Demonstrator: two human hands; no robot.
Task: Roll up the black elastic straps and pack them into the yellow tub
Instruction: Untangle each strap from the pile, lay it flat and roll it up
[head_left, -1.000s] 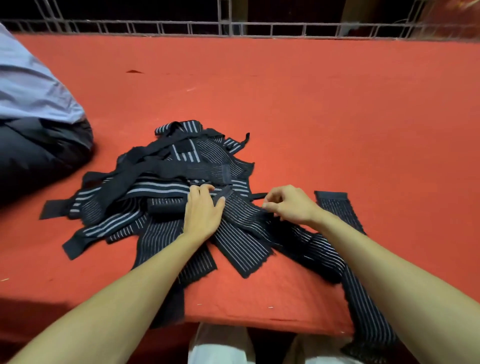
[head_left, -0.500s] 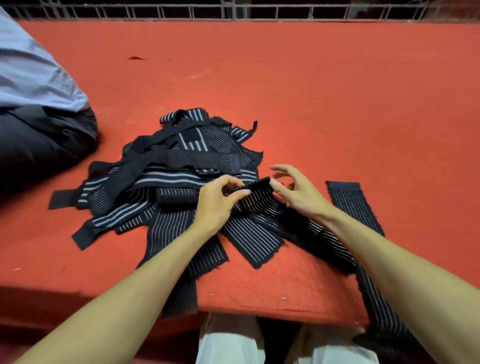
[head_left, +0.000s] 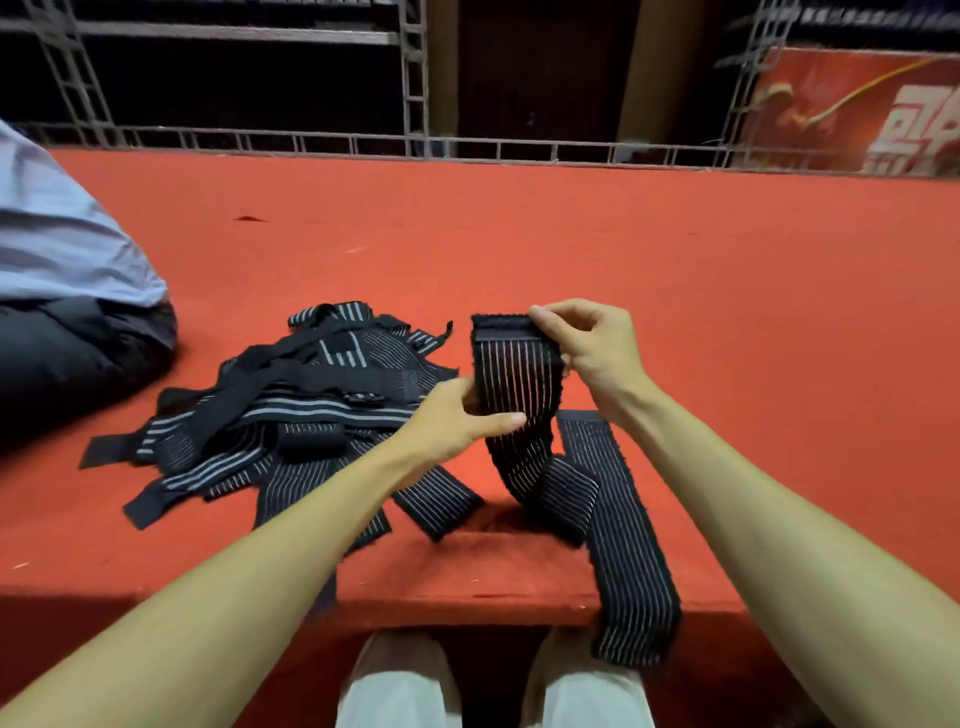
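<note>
Raises the long black elastic strap with thin pale stripes (head_left: 514, 395) well above the red felt-covered surface (head_left: 649, 270), against half a second ago when held low over the heap; tilts the view up too, bringing in the grey metal truss railing (head_left: 363, 141) and a red banner with pale lettering (head_left: 857, 114). Pinches the strap's plain black top end with the right hand (head_left: 592, 343), fingers curled over it. Grips the left edge lower down with the left hand (head_left: 457, 421), thumb across the front, other fingers hidden behind. Hangs upright between both hands, then folds onto the surface. Just beside, to the right, another striped black length (head_left: 623, 545) drooping over the near edge; cannot tell whether the same strap. To the left, the loose heap of black striped straps (head_left: 291, 410). Far left, a seated person in a pale blue shirt (head_left: 62, 249)
</note>
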